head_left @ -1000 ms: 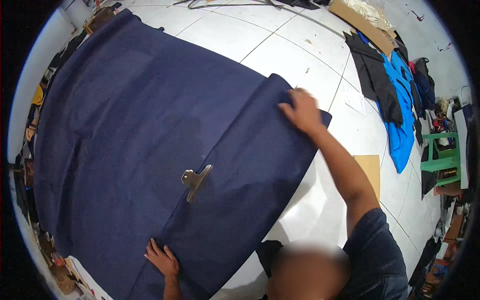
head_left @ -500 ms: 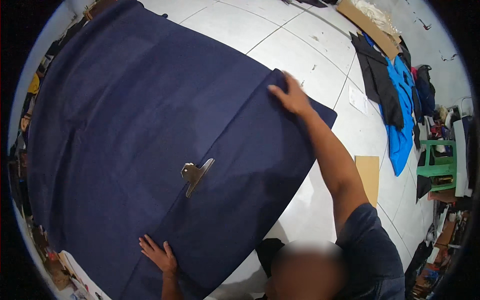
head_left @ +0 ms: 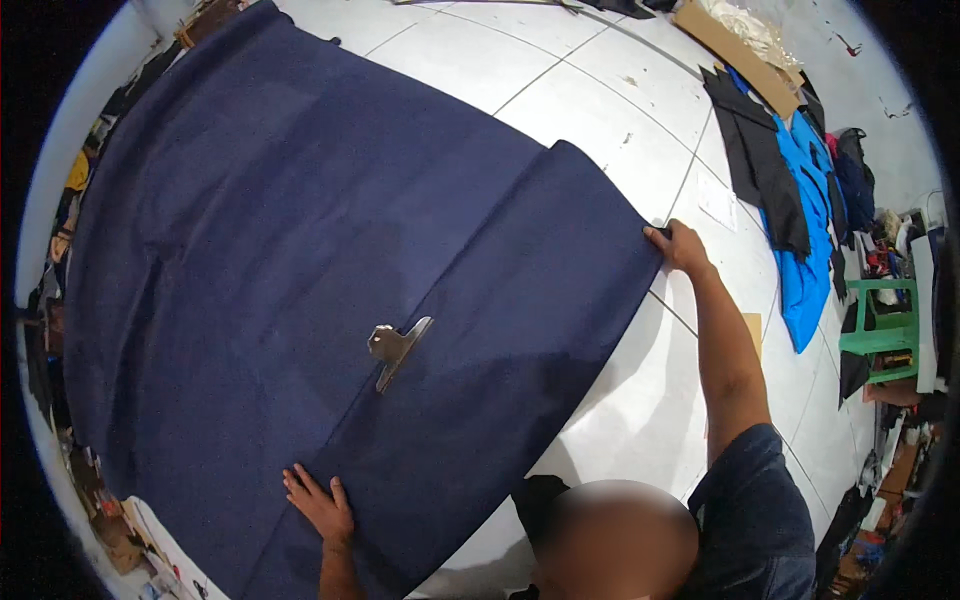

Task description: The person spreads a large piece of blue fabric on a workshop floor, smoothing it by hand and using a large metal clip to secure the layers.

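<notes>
A large dark navy cloth (head_left: 250, 230) lies spread over the tiled floor, with a folded-over strip along its right side. A metal bulldog clip (head_left: 400, 352) sits across the fold's edge, near the middle of the strip. My left hand (head_left: 322, 507) rests flat on the cloth by the lower part of that edge, its fingers apart. At the strip's far right corner, my right hand (head_left: 684, 248) pinches the cloth's edge, thumb on top; the other fingers are partly hidden.
White floor tiles (head_left: 625, 110) surround the cloth. Black fabric (head_left: 755, 165) and bright blue fabric (head_left: 805, 270) lie at the right, near a cardboard box (head_left: 735, 55). A green plastic stool (head_left: 882, 340) stands beyond. Clutter lines the left wall.
My right hand has moved right and nearer, from the top of the folded edge to the outer corner, and has closed on it. My left hand has stayed nearly in place.
</notes>
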